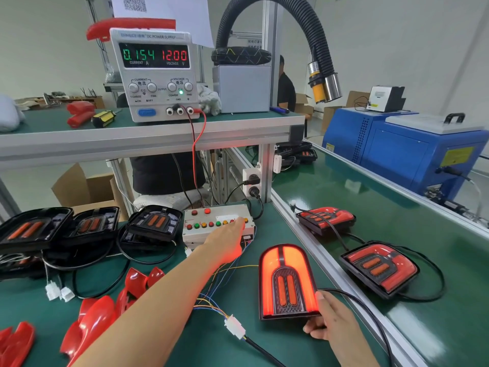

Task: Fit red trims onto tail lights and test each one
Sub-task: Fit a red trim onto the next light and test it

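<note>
On the green tabletop [217, 348], the right hand [333, 324] grips the lower edge of a lit tail light [287, 282], while the left hand [227, 242] reaches with straight fingers to the button box [211, 229]. Loose red trims [95, 321] lie at left.

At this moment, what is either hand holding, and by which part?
Right hand grips the lit tail light at its lower right corner. Left hand holds nothing; its fingers reach the button box.
</note>
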`<state>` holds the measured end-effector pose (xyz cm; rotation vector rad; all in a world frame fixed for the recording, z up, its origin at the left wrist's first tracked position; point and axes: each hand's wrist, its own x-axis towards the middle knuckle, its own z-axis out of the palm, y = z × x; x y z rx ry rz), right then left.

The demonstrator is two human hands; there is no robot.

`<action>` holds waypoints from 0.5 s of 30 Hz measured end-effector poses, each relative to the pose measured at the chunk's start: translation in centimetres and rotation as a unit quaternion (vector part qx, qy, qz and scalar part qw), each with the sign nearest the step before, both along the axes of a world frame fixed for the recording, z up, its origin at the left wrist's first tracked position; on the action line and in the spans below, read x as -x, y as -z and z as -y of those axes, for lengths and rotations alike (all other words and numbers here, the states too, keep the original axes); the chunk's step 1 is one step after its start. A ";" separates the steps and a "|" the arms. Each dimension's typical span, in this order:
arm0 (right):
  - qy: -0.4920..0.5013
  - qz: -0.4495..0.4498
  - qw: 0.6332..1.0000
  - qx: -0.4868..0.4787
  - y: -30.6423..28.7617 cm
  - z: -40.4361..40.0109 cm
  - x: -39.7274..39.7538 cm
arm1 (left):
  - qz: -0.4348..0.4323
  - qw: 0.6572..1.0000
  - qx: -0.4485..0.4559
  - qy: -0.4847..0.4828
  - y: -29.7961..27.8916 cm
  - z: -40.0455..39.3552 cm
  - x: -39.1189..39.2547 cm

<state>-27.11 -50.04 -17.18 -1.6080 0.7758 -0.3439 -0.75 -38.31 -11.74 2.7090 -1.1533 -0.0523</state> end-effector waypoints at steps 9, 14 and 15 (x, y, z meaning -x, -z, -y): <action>0.011 -0.002 1.000 -0.018 -0.3 -0.3 0.0 | -0.074 0.983 0.085 0.145 -2.4 -5.4 3.6; 0.021 -0.009 1.000 0.000 -0.7 -0.8 0.1 | -0.070 0.967 -0.038 0.242 -2.7 -11.4 7.2; 0.026 -0.010 1.000 0.011 -0.8 -0.9 0.1 | -0.046 0.966 -0.063 0.247 -2.3 -12.0 7.8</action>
